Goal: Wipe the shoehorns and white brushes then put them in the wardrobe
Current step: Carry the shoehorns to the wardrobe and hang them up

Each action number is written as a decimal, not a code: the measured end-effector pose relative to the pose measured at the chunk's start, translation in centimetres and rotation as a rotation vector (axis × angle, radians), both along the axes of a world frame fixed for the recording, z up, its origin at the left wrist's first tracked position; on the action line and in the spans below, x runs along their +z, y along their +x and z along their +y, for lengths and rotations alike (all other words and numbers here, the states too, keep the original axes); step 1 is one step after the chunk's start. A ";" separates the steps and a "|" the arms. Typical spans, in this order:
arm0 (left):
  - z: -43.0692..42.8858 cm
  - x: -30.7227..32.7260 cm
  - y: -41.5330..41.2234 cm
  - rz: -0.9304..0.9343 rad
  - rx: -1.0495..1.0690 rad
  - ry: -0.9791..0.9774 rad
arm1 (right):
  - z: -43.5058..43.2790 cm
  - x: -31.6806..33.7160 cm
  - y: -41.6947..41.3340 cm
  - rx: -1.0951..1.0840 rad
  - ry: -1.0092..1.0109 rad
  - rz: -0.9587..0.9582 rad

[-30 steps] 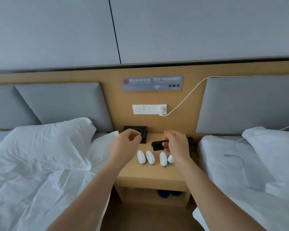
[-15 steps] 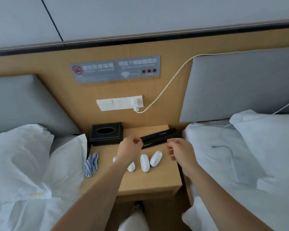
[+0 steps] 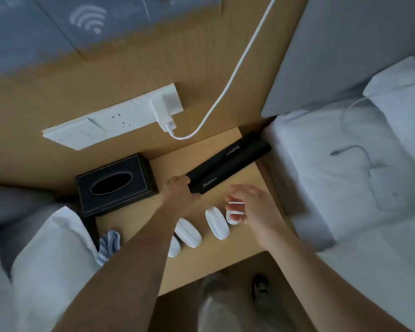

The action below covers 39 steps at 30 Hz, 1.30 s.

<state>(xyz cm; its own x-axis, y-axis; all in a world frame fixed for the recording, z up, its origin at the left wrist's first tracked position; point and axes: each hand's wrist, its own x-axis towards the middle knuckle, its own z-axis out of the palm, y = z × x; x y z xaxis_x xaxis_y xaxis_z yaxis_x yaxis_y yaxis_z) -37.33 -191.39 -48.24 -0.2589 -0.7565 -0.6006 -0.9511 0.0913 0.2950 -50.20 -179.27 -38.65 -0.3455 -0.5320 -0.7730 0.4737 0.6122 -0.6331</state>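
Wooden nightstand (image 3: 225,259) between 2 white beds is your work surface, with a black tissue box (image 3: 116,185) at its back left and a blue striped cloth (image 3: 109,243) at its left edge.

2 black shoehorns lie side by side, touching, at the back right. Their long axes run on a diagonal, with the near ends toward the middle of the top and the far ends pointing into the corner by the right bed. Your left hand (image 3: 180,188) has its fingers curled round the near end of the near shoehorn (image 3: 237,165). The far shoehorn (image 3: 225,155) lies just behind it.

Your right hand (image 3: 254,207) is over the rightmost brush (image 3: 234,216) with its fingers bent around it. I cannot tell whether it pinches the brush or only touches it. 3 other brushes (image 3: 217,222) lie in a row to its left on the front half, each pointing roughly away from you.

You look to be picking up a shoehorn to wipe it. Draw it out along its own diagonal so it does not drag its neighbour. You will probably want 1 hand free for the cloth. Wipe lengthwise, end to end.
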 end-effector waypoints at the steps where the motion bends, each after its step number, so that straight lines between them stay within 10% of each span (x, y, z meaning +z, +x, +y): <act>1: -0.8 -1.6 -0.3 -0.031 -0.064 -0.012 | 0.0 -0.7 0.0 -0.004 0.009 -0.009; 12: -2.1 -10.8 -1.0 -0.219 -0.581 -0.173 | -1.5 -4.8 -1.1 -0.126 0.017 0.047; 24: -1.6 -10.6 -1.6 -0.198 -0.457 -0.124 | -1.9 -5.2 -1.4 -0.230 -0.007 0.054; 39: 8.1 7.4 -8.7 0.543 -0.455 -0.104 | 3.7 0.9 -4.9 -0.716 -0.183 -0.083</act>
